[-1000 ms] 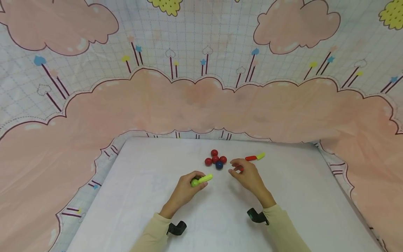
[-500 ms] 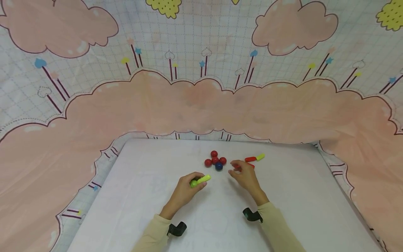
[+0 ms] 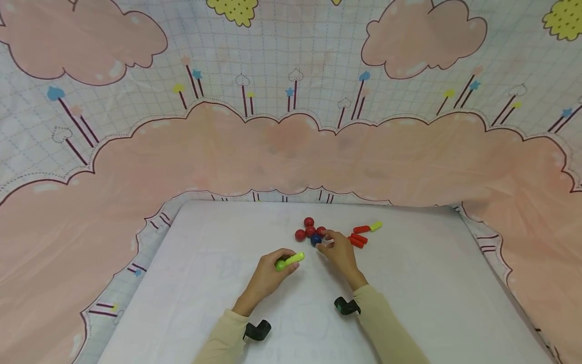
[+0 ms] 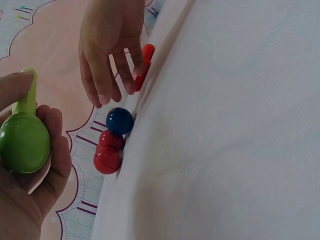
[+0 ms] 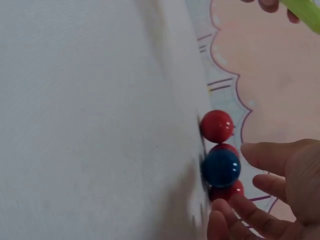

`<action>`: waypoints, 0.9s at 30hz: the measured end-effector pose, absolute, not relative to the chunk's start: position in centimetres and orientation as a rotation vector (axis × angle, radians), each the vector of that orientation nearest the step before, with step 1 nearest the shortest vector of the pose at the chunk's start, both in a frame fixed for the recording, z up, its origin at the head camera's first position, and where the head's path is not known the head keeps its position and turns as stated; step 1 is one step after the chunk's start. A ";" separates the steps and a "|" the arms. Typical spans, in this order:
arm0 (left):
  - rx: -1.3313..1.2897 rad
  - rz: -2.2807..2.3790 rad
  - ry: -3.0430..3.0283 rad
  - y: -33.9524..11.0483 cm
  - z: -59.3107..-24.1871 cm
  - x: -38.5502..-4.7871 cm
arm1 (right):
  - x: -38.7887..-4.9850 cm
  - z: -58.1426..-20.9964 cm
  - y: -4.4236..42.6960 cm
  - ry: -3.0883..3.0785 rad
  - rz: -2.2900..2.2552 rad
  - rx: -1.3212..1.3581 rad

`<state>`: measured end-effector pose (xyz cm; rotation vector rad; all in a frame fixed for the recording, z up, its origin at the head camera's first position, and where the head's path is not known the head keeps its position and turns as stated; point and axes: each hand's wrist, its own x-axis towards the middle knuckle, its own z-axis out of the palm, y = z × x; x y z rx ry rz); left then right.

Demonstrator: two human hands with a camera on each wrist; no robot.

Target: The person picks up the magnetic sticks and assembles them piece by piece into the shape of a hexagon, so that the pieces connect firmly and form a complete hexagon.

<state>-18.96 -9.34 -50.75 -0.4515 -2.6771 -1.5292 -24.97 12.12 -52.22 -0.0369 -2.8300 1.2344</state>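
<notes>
My left hand grips a green ball together with a lime-green stick that points right. In the left wrist view the thumb lies on the stick and the fingers cup the ball. My right hand reaches over the table beside a blue ball, its fingers spread and holding nothing. The right wrist view has thumb and fingertips on either side of the blue ball; whether they touch it I cannot tell. Several red balls cluster behind and around the blue one.
Right of my right hand lie short red sticks. Behind them is a red stick end to end with a yellow-green piece. A white-covered table bears everything, with a patterned cloth hanging behind it.
My right hand has left a red stick beside another one and moved left to the blue ball. My left hand stays nearly still, holding the ball and stick.
</notes>
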 end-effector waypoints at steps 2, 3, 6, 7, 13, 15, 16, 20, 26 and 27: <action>-0.450 -1.537 -2.676 -9.3 -50.9 -19.0 | -25.2 -52.6 11.8 -2.843 1.211 -0.022; -0.447 -1.544 -2.676 -9.3 -51.0 -19.0 | -25.2 -52.7 11.7 -2.847 1.198 -0.014; -0.438 -1.545 -2.682 -9.3 -51.1 -19.0 | -25.4 -53.0 11.5 -2.854 1.171 -0.014; -0.438 -1.541 -2.682 -9.4 -51.2 -19.0 | -25.5 -53.1 11.5 -2.858 1.167 -0.017; -0.423 -1.523 -2.671 -9.6 -51.2 -19.3 | -25.9 -53.3 11.2 -2.892 1.161 -0.037; -0.419 -1.521 -2.674 -9.6 -51.2 -19.4 | -25.8 -53.4 11.2 -2.892 1.164 -0.039; -0.419 -1.520 -2.676 -9.6 -51.2 -19.4 | -25.7 -53.4 11.2 -2.889 1.166 -0.036; -0.415 -1.518 -2.685 -9.8 -51.3 -19.3 | -25.4 -53.3 11.2 -2.878 1.173 -0.023; -0.409 -1.520 -2.693 -9.9 -51.2 -19.4 | -24.8 -52.6 11.3 -2.844 1.155 0.009; -0.407 -1.519 -2.693 -9.9 -51.3 -19.4 | -24.6 -52.4 11.3 -2.840 1.146 0.017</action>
